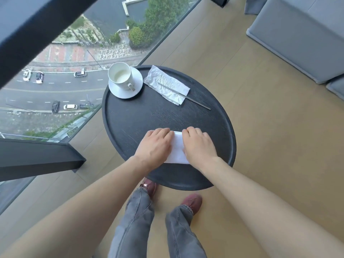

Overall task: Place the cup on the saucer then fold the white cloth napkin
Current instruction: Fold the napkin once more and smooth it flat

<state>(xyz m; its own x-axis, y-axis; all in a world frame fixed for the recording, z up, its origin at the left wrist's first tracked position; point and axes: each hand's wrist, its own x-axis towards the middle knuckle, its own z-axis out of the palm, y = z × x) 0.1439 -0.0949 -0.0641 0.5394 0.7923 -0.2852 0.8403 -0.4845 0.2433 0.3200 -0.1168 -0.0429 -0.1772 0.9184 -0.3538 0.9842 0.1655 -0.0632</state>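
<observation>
The white cup [120, 75] stands upright on the saucer [125, 84] at the far left edge of the round black table [141, 116]. The white cloth napkin [176, 148] lies folded near the near edge. The left hand [155, 145] and the right hand [198, 144] press flat on the napkin, palms down, fingers extended, gripping nothing. At the far edge, a thin metal utensil [186, 96] lies on a crumpled paper tissue [165, 84].
</observation>
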